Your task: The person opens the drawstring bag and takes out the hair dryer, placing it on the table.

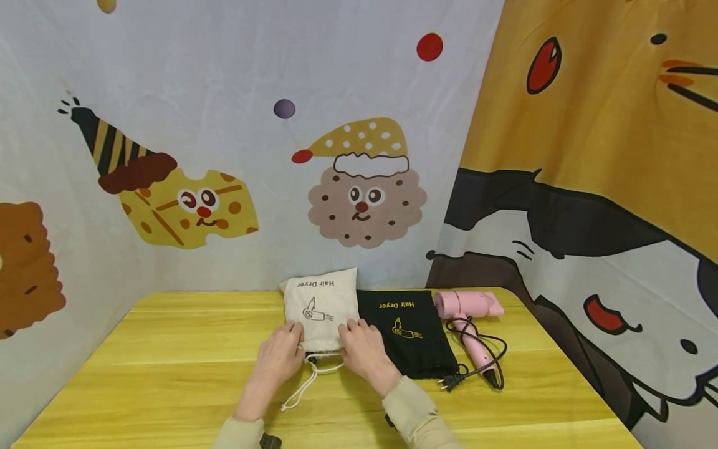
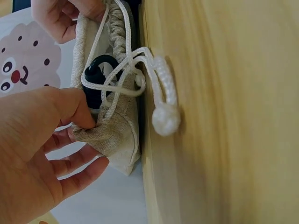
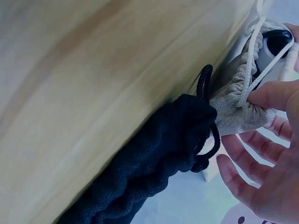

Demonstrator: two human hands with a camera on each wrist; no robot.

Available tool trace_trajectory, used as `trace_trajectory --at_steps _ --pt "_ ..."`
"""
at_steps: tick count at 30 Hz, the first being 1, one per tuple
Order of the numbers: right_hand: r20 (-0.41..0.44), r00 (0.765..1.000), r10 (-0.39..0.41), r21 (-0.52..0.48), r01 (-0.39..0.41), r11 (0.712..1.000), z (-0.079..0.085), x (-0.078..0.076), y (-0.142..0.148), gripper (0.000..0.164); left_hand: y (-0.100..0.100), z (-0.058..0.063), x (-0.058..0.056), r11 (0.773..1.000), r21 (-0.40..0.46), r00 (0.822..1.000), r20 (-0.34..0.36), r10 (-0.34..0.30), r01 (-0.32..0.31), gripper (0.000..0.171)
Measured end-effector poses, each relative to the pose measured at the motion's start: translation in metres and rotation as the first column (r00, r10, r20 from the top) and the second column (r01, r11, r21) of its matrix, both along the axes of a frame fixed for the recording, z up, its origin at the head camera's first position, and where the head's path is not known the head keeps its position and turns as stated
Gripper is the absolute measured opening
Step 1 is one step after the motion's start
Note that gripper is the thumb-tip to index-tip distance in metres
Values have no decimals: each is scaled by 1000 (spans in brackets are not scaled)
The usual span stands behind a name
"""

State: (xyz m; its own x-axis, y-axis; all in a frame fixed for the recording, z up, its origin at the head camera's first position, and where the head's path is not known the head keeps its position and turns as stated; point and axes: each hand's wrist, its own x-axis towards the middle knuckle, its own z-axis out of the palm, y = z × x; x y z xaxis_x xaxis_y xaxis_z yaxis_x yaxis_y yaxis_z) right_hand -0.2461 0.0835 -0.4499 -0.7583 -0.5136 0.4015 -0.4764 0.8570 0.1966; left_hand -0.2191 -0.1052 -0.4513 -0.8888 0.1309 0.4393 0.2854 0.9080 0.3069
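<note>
A beige drawstring bag [image 1: 322,296] printed "Hair Dryer" lies on the table with its gathered mouth toward me. At the left side of that mouth, my left hand [image 1: 280,349] pinches the fabric edge between thumb and fingers. My right hand [image 1: 364,350] pinches the opposite edge, so the mouth is held apart. Inside, the left wrist view shows a dark rounded part [image 2: 95,77] behind the crossing cord; the rest of that thing is hidden. The white drawstring [image 1: 305,388] hangs out, its knotted end [image 2: 166,119] on the wood.
A black drawstring bag [image 1: 404,346], also printed "Hair Dryer", lies right of the beige one. Beyond it rests a pink hair dryer [image 1: 468,304] with its black cord [image 1: 502,358] looped about the handle and its plug [image 1: 450,381] near the black bag. Printed curtains [image 1: 224,75] stand behind the wooden table [image 1: 168,374].
</note>
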Motion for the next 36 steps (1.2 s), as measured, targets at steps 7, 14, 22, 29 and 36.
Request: trace_trajectory --at_steps 7,14,22,29,36 --pt "16 1000 -1 -2 1 1000 2 -1 2 22 0 1 -2 1000 -1 999 -34 -5 5 25" --pt "5 1000 -6 4 6 1000 2 -3 5 23 -2 1 -3 1000 -7 999 -45 1 -1 26" --pt "10 1000 -10 -6 10 1000 0 -3 6 22 -2 0 -2 1000 -5 1000 -21 7 -7 22" --pt "27 999 -20 -7 20 1000 -3 -2 6 23 -2 -2 0 1000 -17 1000 6 4 -4 21" --pt "-18 1000 -20 -33 19 999 -3 -3 6 23 -3 -3 -1 1000 -28 999 -33 9 -10 24"
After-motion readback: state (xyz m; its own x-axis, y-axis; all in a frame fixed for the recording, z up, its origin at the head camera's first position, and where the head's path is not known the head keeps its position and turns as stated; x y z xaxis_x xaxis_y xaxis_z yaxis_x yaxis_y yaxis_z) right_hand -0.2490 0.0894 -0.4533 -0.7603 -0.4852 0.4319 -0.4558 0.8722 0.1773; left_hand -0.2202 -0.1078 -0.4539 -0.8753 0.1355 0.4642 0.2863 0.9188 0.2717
